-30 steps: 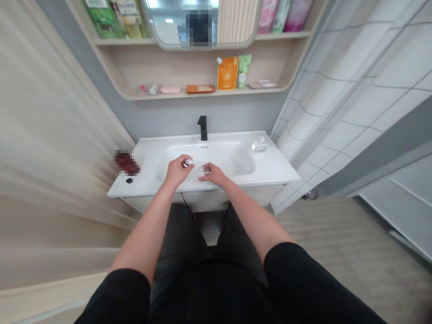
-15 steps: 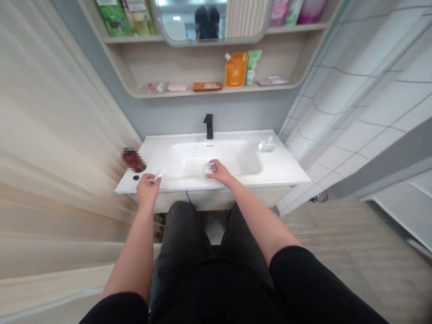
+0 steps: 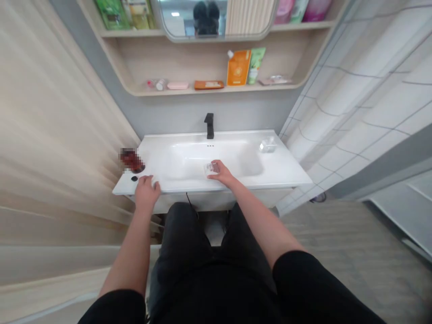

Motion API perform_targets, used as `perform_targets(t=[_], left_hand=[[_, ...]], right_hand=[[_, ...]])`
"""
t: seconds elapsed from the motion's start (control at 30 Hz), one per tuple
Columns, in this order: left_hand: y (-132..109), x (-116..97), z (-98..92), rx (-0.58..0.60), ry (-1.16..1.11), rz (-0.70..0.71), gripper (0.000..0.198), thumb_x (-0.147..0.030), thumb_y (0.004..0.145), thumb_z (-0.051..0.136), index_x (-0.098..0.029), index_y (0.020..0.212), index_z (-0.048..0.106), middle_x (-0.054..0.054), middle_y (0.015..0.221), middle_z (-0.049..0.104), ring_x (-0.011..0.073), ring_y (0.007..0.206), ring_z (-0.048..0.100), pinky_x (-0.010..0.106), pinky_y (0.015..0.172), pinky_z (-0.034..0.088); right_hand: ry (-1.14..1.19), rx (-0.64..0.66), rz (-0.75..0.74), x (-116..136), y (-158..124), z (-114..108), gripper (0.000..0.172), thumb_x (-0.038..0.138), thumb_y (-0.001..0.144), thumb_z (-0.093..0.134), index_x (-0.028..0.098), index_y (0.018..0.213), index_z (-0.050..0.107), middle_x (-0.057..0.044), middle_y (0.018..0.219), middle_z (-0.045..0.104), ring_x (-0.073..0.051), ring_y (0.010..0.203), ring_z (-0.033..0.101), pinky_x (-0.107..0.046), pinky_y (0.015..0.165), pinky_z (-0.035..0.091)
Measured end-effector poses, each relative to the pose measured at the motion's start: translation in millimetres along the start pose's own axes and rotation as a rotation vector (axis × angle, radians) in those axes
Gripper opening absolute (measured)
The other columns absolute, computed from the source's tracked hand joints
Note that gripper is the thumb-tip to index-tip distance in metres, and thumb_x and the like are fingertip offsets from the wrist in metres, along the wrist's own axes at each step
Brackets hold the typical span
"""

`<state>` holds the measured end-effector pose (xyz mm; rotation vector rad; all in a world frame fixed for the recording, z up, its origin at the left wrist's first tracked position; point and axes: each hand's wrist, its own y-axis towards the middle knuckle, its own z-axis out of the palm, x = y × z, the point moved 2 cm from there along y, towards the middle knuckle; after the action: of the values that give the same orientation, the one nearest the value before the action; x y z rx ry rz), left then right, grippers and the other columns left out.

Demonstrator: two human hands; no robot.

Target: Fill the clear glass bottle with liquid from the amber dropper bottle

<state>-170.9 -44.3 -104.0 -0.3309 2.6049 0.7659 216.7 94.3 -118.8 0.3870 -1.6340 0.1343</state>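
My right hand [image 3: 222,173] grips a small clear plastic case [image 3: 211,168] above the white basin [image 3: 202,162]. My left hand [image 3: 147,192] rests at the front left of the white washbasin counter [image 3: 175,182], its fingers curled down on the surface. A thin white stick showed in this hand earlier, but now only a pale sliver [image 3: 155,182] shows at the fingertips, so I cannot tell if it is held. Close to that hand are a small black round object [image 3: 134,178] and a brown bottle [image 3: 131,160], which is pixelated.
A black faucet [image 3: 209,126] stands at the back of the basin. A clear dish [image 3: 267,145] sits at the back right of the counter. Above, a wooden shelf [image 3: 216,89] holds several toiletries under a mirror [image 3: 189,20]. White tiles [image 3: 337,135] line the right wall.
My hands have moved apart since the earliest frame. The left went to the counter's front left, and the white stick has mostly dropped from sight. The right hand has stayed over the basin with the case.
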Motion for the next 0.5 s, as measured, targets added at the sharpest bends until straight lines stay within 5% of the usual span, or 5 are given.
perform_targets(t=[0.33, 0.5], left_hand=[[-2, -6, -12.2, -0.001, 0.042, 0.128, 0.034, -0.036, 0.096, 0.070, -0.018, 0.126, 0.073, 0.024, 0.150, 0.061, 0.0458, 0.145, 0.055, 0.061, 0.128, 0.041], [47, 24, -59.1, -0.354, -0.026, -0.184, 0.036, -0.035, 0.097, 0.077, -0.016, 0.126, 0.067, 0.017, 0.133, 0.070, 0.0364, 0.134, 0.062, 0.057, 0.124, 0.046]], right_hand=[[0.058, 0.020, -0.001, -1, 1, 1, 0.084, 0.044, 0.054, 0.104, 0.030, 0.124, 0.059, 0.000, 0.110, 0.069, -0.024, 0.105, 0.070, -0.045, 0.107, 0.057], [0.037, 0.014, 0.006, 3, -1, 1, 0.084, 0.044, 0.053, 0.104, 0.030, 0.123, 0.059, 0.000, 0.108, 0.070, -0.025, 0.103, 0.069, -0.045, 0.104, 0.058]])
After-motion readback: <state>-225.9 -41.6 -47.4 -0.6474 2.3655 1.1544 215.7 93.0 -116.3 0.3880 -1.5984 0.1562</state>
